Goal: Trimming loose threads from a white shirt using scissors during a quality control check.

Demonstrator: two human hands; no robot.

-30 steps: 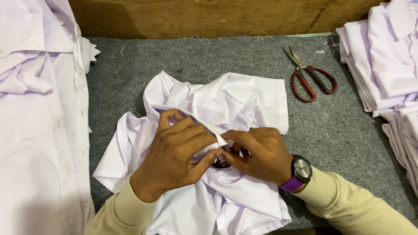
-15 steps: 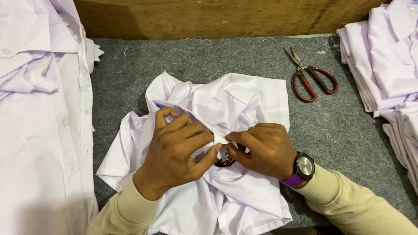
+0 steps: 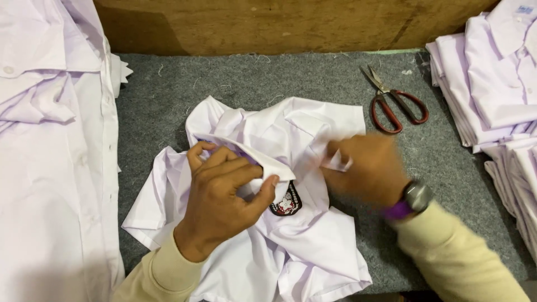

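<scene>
Along the left edge lies a spread pile of white shirts (image 3: 50, 168), buttons and plackets showing, overlapping the grey felt-covered bench (image 3: 168, 95). Behind the bench runs a brown wooden board (image 3: 279, 25). In the middle of the bench sits a crumpled white shirt (image 3: 279, 140), its folds bunched up and its lower part hanging toward the near edge. The left hand (image 3: 224, 196) rests on this shirt with the fingers curled; thumb and forefinger pinch a raised fold of the cloth, so the hand is closed on the fabric. Just right of the thumb, a small dark embroidered badge (image 3: 285, 202) with red and white in it shows on the shirt. Next comes the right hand (image 3: 366, 170), blurred, lying on the shirt's right side; it looks closed around a small bit of white cloth at its fingertips, though the blur keeps the grip from being clear. A dark wristwatch with a purple strap (image 3: 411, 200) sits on that wrist, above a cream sleeve (image 3: 458, 257). Beyond the hand, on bare felt and apart from the shirt, lie red-handled scissors (image 3: 394, 100), blades pointing away to the upper left. At the far right stands a stack of folded white shirts (image 3: 492, 84).
</scene>
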